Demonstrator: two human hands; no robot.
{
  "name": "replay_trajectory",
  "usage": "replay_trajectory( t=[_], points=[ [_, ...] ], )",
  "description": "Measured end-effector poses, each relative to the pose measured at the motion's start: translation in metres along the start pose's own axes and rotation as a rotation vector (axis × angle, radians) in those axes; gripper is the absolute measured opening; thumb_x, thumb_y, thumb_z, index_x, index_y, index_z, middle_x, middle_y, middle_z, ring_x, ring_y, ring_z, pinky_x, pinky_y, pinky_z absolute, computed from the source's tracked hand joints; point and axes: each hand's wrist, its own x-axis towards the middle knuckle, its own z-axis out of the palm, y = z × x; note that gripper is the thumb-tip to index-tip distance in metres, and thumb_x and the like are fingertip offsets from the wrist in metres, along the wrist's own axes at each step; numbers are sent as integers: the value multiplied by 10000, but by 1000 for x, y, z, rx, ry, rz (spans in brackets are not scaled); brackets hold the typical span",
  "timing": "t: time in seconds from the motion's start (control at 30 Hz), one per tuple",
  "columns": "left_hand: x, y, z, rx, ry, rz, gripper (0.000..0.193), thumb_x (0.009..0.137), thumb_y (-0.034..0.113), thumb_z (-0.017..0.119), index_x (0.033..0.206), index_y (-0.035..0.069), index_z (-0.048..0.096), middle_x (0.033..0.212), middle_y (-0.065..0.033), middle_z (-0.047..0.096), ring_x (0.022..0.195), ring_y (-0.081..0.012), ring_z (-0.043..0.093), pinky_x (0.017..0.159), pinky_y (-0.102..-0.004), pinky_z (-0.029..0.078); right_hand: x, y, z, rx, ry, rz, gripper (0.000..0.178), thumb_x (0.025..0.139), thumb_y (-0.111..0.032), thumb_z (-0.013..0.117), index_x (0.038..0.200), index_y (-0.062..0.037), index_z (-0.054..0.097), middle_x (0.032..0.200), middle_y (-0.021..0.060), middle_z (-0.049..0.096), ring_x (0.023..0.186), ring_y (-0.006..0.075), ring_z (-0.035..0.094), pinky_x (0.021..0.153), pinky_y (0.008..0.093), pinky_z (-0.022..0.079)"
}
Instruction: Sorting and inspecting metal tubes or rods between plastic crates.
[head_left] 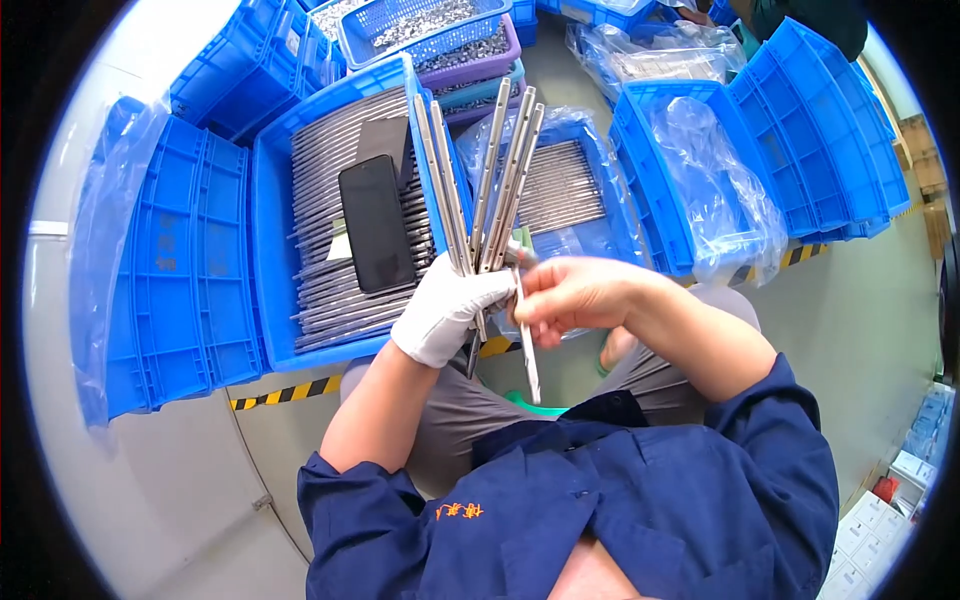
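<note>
Gripping rods [511, 170], left hand [447, 312]; blue crates [185, 330]; pale floor [860, 320]

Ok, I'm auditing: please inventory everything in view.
Crates: many, blue, left, top, right
Crated rods: many, silver, in crates
Held rods: several, silver, centre
Phone: one, black, on crated rods
Flat piece: one, dark, beyond phone
Baskets: several, blue and purple, top
Small parts: many, silver, in baskets
Plastic film: several, clear, on crates
Floor tape: several, yellow-black, near crates
Sleeves: two, navy, bottom
Left hand: one, white-gloved, centre
Right hand: one, bare, centre
</note>
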Motion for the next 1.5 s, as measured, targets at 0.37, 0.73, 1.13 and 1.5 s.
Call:
replay_trajectory(
  t=[0.37, 0.73, 1.13, 1.5],
  points=[
    [-5, 14, -6, 65, 34, -7, 358, 698, 86, 598, 1020, 1, 467, 741, -36, 514, 617, -120, 514, 521, -223, 414, -26, -1, 24, -848, -19, -107, 248, 713, -223, 647, 849, -30, 572, 762, 24, 591, 711, 100, 539, 643, 246, 432],
    [-8, 5, 2, 154, -116, -119, 472, 676, 206, 646, 1049, -27, 475, 662, -5, 468, 513, -67, 413, 463, -187, 315, -54, -53, -46, 3, 249, -744, 145, 798, -121, 548, 928, -58, 537, 856, 64, 595, 738, 137, 590, 670, 252, 485],
    [-13, 10, 6, 180, 21, -76, 243, 679, 132, 622, 874, 9, 547, 643, -9, 504, 532, -73, 461, 481, -198, 368, -51, -50, -20, -273, 447, -602, 133, 713, -65, 603, 833, -28, 562, 823, 71, 592, 704, 132, 568, 650, 248, 469],
    [-5, 1, 10, 131, 97, 37, 243, 714, 95, 553, 937, 2, 534, 726, -23, 538, 606, -77, 492, 539, -200, 396, -19, -25, -7, -123, 533, -418, 204, 757, -191, 601, 887, -41, 554, 795, 45, 576, 706, 105, 559, 631, 222, 448]
  ],
)
